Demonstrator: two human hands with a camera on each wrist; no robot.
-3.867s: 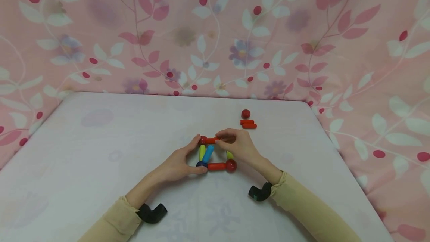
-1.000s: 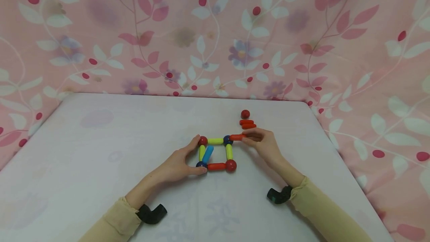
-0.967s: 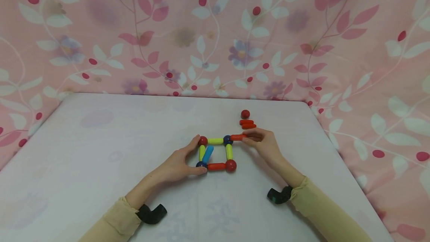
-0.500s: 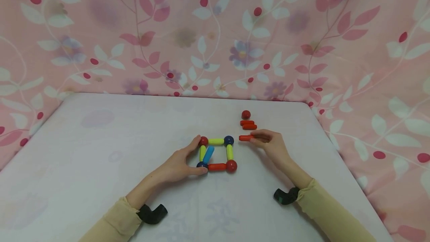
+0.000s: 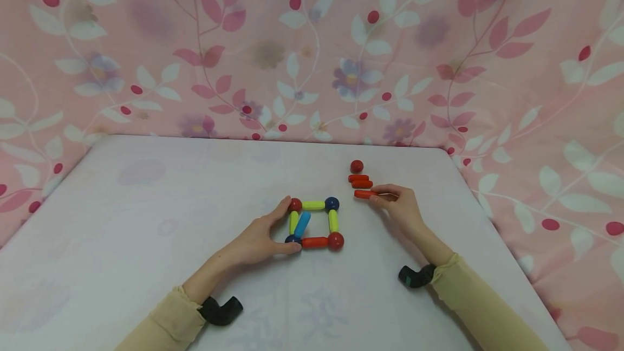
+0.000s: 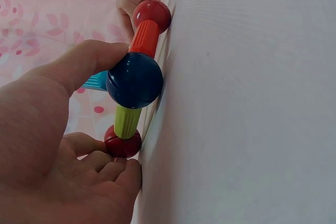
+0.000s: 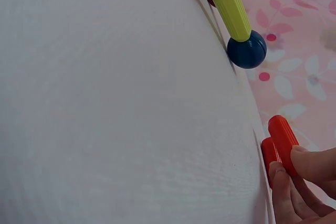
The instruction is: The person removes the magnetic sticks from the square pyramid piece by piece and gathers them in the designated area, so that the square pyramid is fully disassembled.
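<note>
A square of magnetic rods and balls (image 5: 313, 205) lies on the table, with red and dark blue balls at its corners. Its near rod (image 5: 315, 242) is red; the other sides are yellow-green. From the near-left blue ball (image 6: 135, 81) a light blue rod (image 5: 303, 224) slants upward. My left hand (image 5: 258, 240) holds the square's left side, thumb at that blue ball and fingers at the far-left red ball (image 5: 294, 205). My right hand (image 5: 402, 210) pinches a red magnetic rod (image 5: 363, 194) by its right end, apart from the square.
Two loose red rods (image 5: 362, 184) lie side by side just beyond the held one, with a loose red ball (image 5: 357, 166) behind them. The white table (image 5: 146, 205) ends at a pink floral curtain (image 5: 312, 58).
My right hand has drawn the red rod off the far-right blue ball, rightward and toward the loose rods. Earlier it held the rod over the square's far side. My left hand stays put.
</note>
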